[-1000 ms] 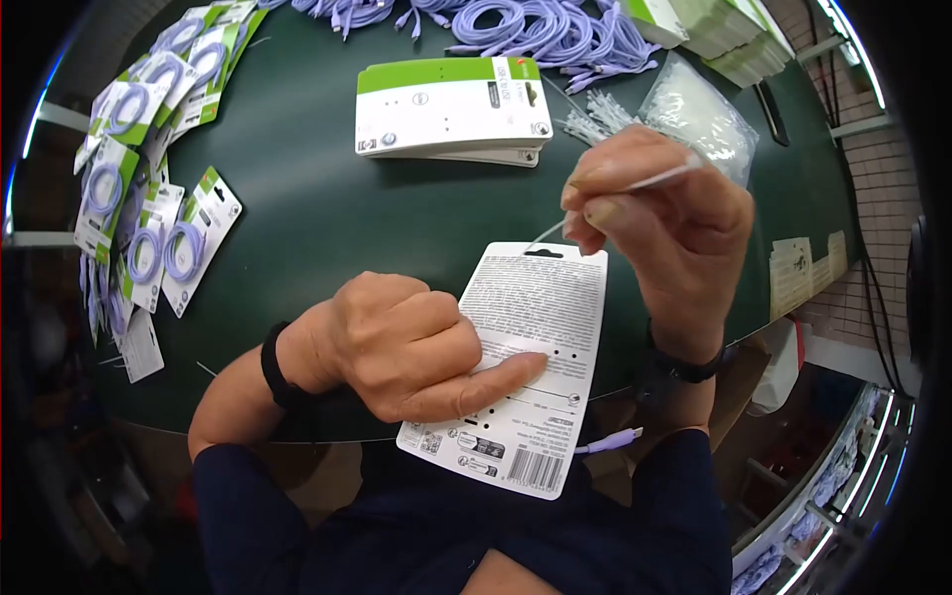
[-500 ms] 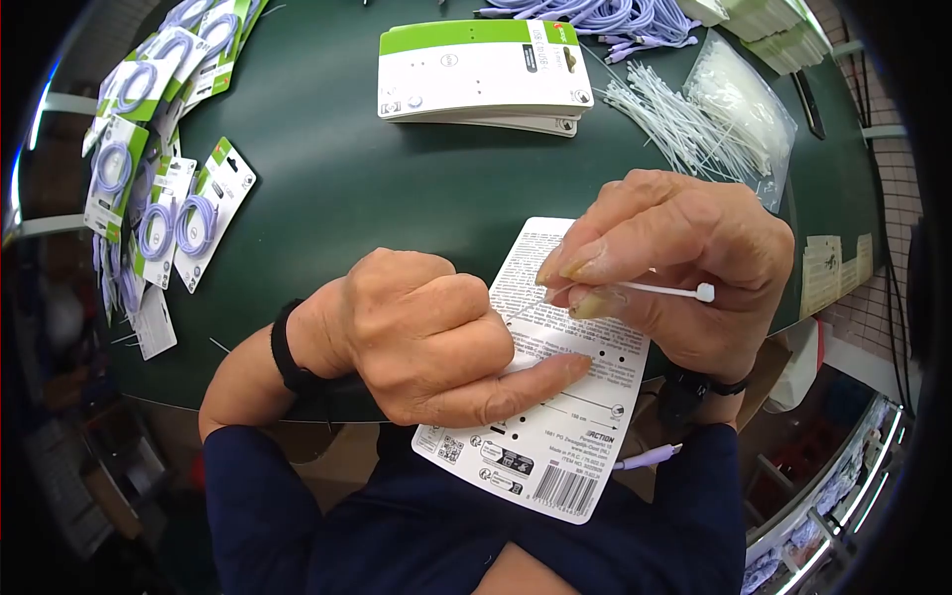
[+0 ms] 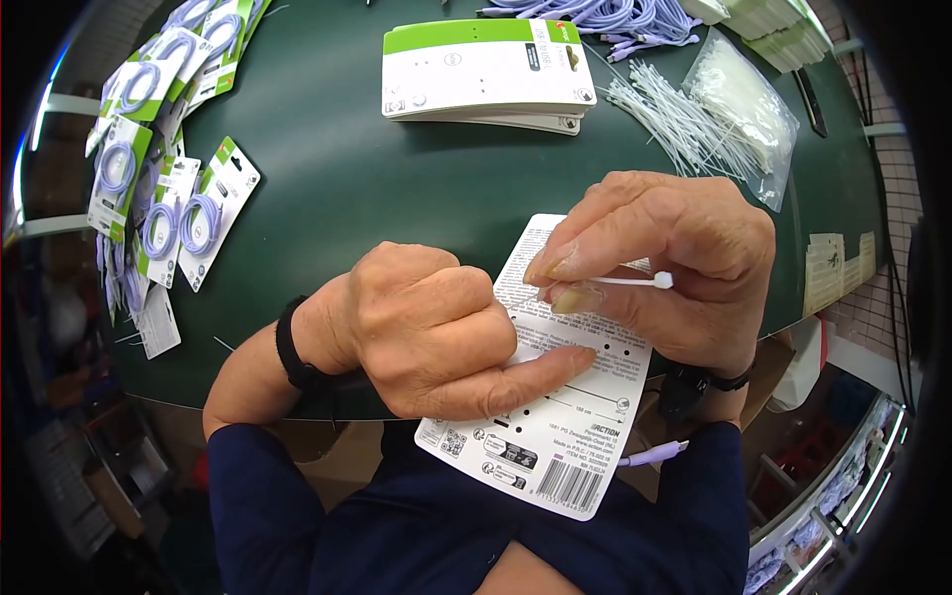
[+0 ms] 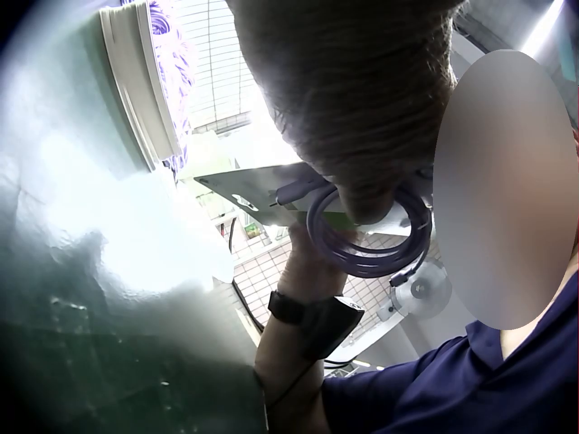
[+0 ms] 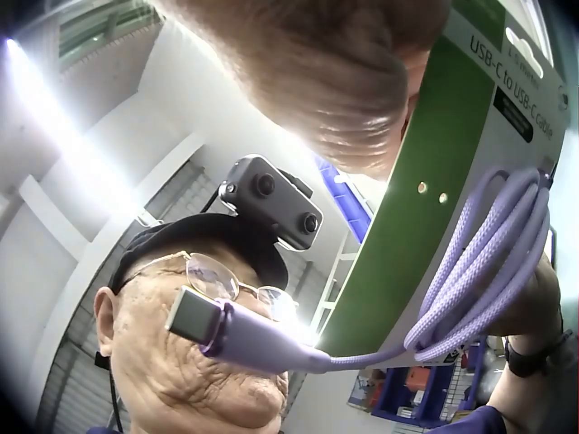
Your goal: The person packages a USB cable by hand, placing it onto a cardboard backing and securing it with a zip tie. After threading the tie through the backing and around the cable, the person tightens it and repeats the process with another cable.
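A white printed card (image 3: 575,441) is tilted over the table's near edge, its barcode side up in the head view. My left hand (image 3: 431,337) grips the card, with its fingers curled and one finger lying across the print beside small punched holes. Behind the card is a coiled lilac USB-C cable (image 5: 475,271), held against its green and white front. One cable plug (image 3: 656,453) sticks out past the card's lower right edge. Above the card's upper half, my right hand (image 3: 674,263) pinches a white cable tie (image 3: 640,282) between thumb and fingertips, the tie's square head pointing right.
A stack of green and white cards (image 3: 486,74) stands at the back of the green table (image 3: 317,188). Loose cable ties (image 3: 669,119) lie next to a clear bag (image 3: 739,104). Finished-looking carded cables (image 3: 203,223) pile up at left; loose lilac cables (image 3: 615,20) lie at the back.
My right hand has come down from the card's top edge to over its middle, bringing the cable tie. The left hand keeps its grip on the card.
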Demonstrator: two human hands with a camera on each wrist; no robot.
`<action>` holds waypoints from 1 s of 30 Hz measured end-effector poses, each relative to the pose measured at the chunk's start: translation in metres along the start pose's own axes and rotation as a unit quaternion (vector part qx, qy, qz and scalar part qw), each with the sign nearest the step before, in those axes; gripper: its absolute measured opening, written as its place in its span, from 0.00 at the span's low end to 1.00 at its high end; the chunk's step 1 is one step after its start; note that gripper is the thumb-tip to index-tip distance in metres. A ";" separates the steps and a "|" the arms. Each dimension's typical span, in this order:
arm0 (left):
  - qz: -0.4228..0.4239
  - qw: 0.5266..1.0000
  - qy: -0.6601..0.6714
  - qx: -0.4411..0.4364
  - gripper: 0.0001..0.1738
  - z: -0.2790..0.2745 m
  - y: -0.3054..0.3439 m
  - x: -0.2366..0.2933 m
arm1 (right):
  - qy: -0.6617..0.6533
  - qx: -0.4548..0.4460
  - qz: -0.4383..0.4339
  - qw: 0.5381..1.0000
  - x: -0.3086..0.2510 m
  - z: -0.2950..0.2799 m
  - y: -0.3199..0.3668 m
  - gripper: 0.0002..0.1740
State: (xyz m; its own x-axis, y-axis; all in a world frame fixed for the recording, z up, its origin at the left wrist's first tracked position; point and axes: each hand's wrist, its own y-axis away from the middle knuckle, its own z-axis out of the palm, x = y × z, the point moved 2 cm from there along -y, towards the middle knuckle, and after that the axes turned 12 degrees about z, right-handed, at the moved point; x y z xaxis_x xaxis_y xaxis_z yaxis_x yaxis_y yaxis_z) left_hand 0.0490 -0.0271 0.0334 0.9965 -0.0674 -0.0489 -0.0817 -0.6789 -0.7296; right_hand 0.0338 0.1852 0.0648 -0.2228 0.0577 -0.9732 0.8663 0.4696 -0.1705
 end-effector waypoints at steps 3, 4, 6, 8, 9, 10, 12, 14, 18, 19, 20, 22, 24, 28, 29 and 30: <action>-0.012 1.000 -0.007 -0.008 0.26 -0.001 -0.001 0.001 | 0.056 -0.067 0.017 0.996 -0.004 0.000 -0.004 0.14; -0.022 1.000 -0.013 -0.016 0.27 -0.001 -0.002 0.002 | 0.056 -0.067 0.016 0.996 -0.003 0.000 -0.005 0.14; -0.030 0.999 -0.020 -0.024 0.28 -0.001 -0.002 0.003 | 0.071 -0.094 0.033 0.993 0.001 0.001 -0.005 0.14; -0.029 0.999 -0.025 -0.022 0.28 0.001 0.001 0.003 | 0.080 -0.106 0.040 0.990 0.003 0.001 -0.005 0.13; -0.028 0.999 -0.029 -0.021 0.27 0.002 0.002 0.002 | 0.075 -0.110 0.046 0.990 0.004 0.000 -0.006 0.13; -0.025 0.999 -0.031 -0.020 0.27 0.002 0.002 0.003 | 0.071 -0.114 0.051 0.990 0.004 -0.001 -0.006 0.13; -0.034 0.999 -0.023 -0.021 0.27 0.000 0.001 0.004 | 0.070 -0.115 0.053 0.990 0.004 -0.002 -0.007 0.13; -0.033 0.999 -0.023 -0.022 0.26 0.002 0.000 0.001 | 0.058 -0.120 0.066 0.989 0.005 -0.004 -0.008 0.12; -0.018 0.997 -0.037 0.068 0.23 0.012 -0.001 -0.005 | 0.041 -0.113 0.077 0.990 0.007 -0.006 -0.009 0.12; -0.024 0.997 -0.028 0.070 0.23 0.013 0.000 -0.005 | 0.033 -0.110 0.082 0.990 0.008 -0.006 -0.009 0.11; -0.029 0.997 -0.020 0.071 0.24 0.013 0.001 -0.005 | 0.037 -0.107 0.078 0.991 0.008 -0.006 -0.010 0.11; -0.028 0.997 -0.014 0.072 0.25 0.012 0.001 -0.006 | 0.021 -0.087 0.118 0.989 0.009 -0.006 -0.010 0.13; -0.049 0.997 0.010 0.065 0.27 0.012 0.002 -0.007 | 0.016 -0.074 0.134 0.988 0.011 -0.007 -0.010 0.14; -0.102 0.991 0.054 0.071 0.28 0.011 -0.001 -0.009 | -0.061 -0.023 0.163 0.984 0.016 -0.009 -0.010 0.18; -0.125 0.987 0.069 0.075 0.28 0.011 -0.002 -0.011 | -0.097 0.057 0.132 0.985 0.016 -0.011 -0.011 0.19; -0.121 0.988 0.065 0.076 0.28 0.011 -0.002 -0.012 | -0.133 0.135 0.098 0.977 0.016 -0.013 -0.012 0.21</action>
State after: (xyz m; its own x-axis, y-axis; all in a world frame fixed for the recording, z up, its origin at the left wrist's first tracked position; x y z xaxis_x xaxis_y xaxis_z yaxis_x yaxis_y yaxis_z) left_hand 0.0372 -0.0170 0.0285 0.9754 -0.0166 0.2197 0.1713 -0.5704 -0.8033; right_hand 0.0138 0.1920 0.0533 0.0522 -0.1248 -0.9908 0.9751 0.2203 0.0236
